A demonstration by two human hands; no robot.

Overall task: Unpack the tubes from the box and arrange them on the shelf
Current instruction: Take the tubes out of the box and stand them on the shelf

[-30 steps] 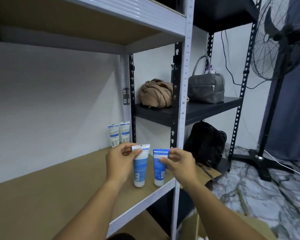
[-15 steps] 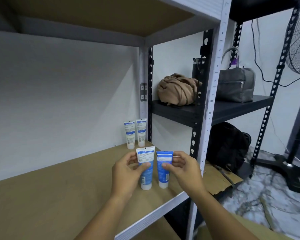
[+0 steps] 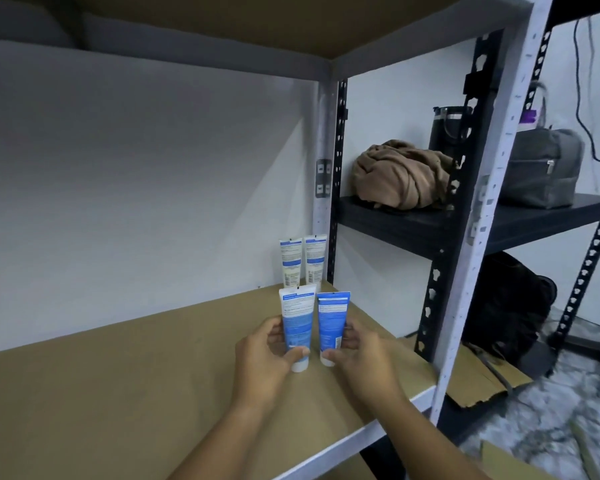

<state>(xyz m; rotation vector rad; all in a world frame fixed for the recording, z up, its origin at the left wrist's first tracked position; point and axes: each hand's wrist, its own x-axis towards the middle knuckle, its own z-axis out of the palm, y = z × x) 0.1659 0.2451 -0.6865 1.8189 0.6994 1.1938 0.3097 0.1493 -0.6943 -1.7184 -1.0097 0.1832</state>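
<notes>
Home storage corner: white slotted-steel shelving with brown board decks (image 3: pixel 153 393), adjacent black metal rack (image 3: pixel 395 220) holding grey zip bag (image 3: pixel 541 171), crumpled tan cloth (image 3: pixel 402 174); marble-pattern floor (image 3: pixel 551 410).

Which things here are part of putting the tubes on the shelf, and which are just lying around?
Part of the job: left hand, right hand, blue tubes, white tubes, shelf.

Lying about: brown cloth, grey bag, black backpack.

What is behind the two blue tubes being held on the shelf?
Two white tubes stand upright, side by side, by the back wall. The blue tubes hide their caps.
</notes>
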